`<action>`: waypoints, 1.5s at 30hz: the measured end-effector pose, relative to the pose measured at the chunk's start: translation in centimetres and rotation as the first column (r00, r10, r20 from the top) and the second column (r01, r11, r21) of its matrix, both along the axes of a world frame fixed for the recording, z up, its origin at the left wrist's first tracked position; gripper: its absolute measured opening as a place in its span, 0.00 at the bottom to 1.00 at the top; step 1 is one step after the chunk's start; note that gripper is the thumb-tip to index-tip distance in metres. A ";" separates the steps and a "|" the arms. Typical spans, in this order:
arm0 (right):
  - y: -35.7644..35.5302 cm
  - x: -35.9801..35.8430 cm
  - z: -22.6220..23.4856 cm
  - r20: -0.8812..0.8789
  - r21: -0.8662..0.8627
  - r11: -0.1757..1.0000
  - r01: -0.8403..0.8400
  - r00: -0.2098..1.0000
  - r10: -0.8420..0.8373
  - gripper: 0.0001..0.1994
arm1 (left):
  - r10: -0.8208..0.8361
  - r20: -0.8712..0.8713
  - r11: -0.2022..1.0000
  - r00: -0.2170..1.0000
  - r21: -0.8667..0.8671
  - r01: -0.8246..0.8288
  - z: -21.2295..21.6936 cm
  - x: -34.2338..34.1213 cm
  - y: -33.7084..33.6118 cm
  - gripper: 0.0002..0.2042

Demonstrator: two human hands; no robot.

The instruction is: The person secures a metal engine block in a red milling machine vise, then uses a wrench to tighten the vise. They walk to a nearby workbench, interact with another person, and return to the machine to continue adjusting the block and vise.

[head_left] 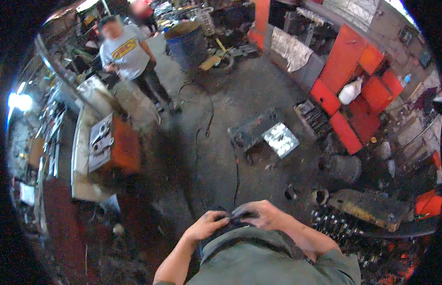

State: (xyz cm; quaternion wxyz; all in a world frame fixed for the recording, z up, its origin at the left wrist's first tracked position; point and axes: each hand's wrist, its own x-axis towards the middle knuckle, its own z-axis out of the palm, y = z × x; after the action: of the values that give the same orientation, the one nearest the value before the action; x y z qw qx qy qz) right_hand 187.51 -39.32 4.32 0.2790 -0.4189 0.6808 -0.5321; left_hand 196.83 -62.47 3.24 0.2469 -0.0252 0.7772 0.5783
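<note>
Both hands are close together in front of my waist, just beyond the green shirt (263, 256). My left hand (210, 224) has its fingers curled in, with the thumb toward the middle. My right hand (262, 214) is bent over from the other side, its fingers closed and darkened. Between the fingertips is something small and dark (236, 216); its kind does not show, and the fingers partly cover it.
Ahead on the floor lies a dark metal block with a shiny plate (281, 140). Cables (237, 175) trail nearby. An orange cabinet (123, 147) stands left, red cabinets (342, 57) right. A person in a grey shirt (128, 54) stands far left, near a blue drum (185, 50).
</note>
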 end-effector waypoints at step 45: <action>-12.2 -134.4 -1.0 0.134 0.437 0.424 0.793 0.409 -0.903 0.10 | -0.670 -0.063 0.737 0.740 -0.174 0.653 0.6 -151.6 -8.7 0.17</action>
State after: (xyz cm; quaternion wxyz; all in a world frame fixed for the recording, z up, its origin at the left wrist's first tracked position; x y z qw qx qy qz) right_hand 53.14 -51.54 3.32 0.1421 0.1416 0.8097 -0.5515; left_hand 45.22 -71.12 3.88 0.3863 0.2706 0.7873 0.3971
